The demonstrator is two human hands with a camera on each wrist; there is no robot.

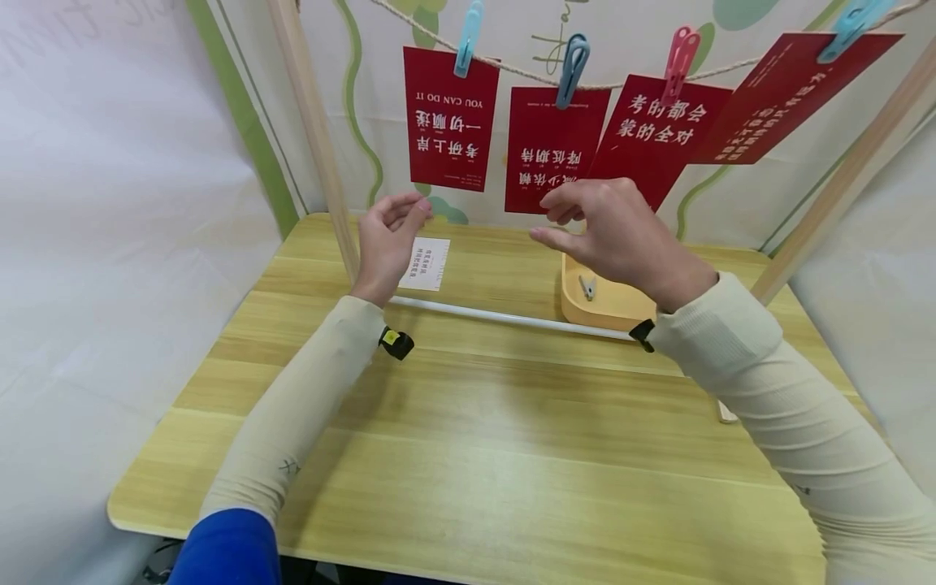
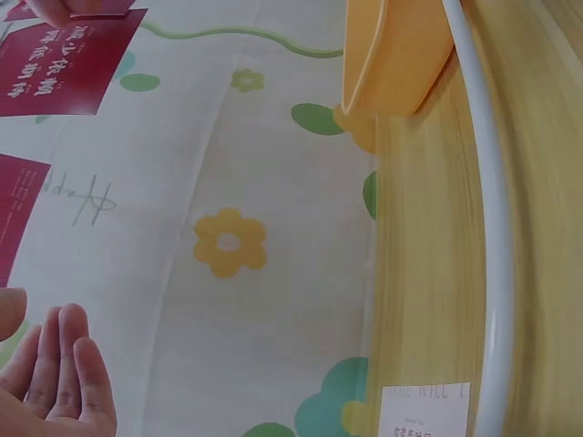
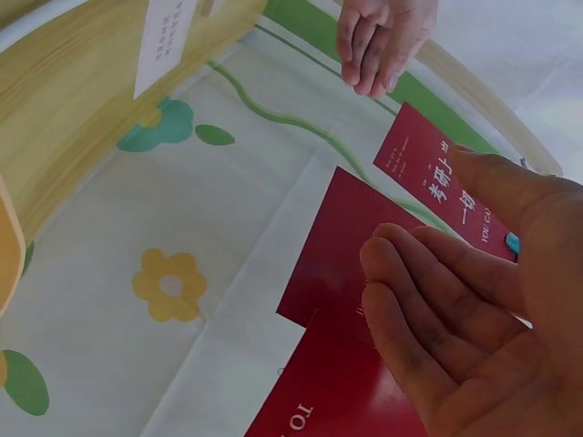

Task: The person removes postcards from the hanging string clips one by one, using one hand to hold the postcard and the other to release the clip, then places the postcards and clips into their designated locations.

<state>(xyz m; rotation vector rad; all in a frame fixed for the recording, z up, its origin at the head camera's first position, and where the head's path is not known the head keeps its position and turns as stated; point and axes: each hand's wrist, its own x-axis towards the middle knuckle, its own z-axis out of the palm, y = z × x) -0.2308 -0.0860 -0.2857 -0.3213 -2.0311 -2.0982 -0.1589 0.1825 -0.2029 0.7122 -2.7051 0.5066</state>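
Observation:
Red cards with white print hang on a twine line in the head view. The leftmost card (image 1: 446, 85) has a light blue clothespin (image 1: 468, 41), the second card (image 1: 526, 122) a darker blue clothespin (image 1: 574, 69). A pink clothespin (image 1: 681, 61) holds the third card (image 1: 658, 158), and another light blue clothespin (image 1: 851, 32) the tilted card (image 1: 775, 106) at far right. My left hand (image 1: 391, 240) is raised below and left of the leftmost card, holding nothing. Before the second and third cards is my right hand (image 1: 617, 236), loosely bent and empty, hiding their lower parts.
A yellow tray (image 1: 607, 317) with a grey clip (image 1: 587, 287) inside stands at the table's back. Beside my left hand lies a small white printed paper (image 1: 426, 264). Wooden posts (image 1: 310, 122) flank the line, and a white rod (image 1: 504, 316) crosses the wooden table (image 1: 497, 455).

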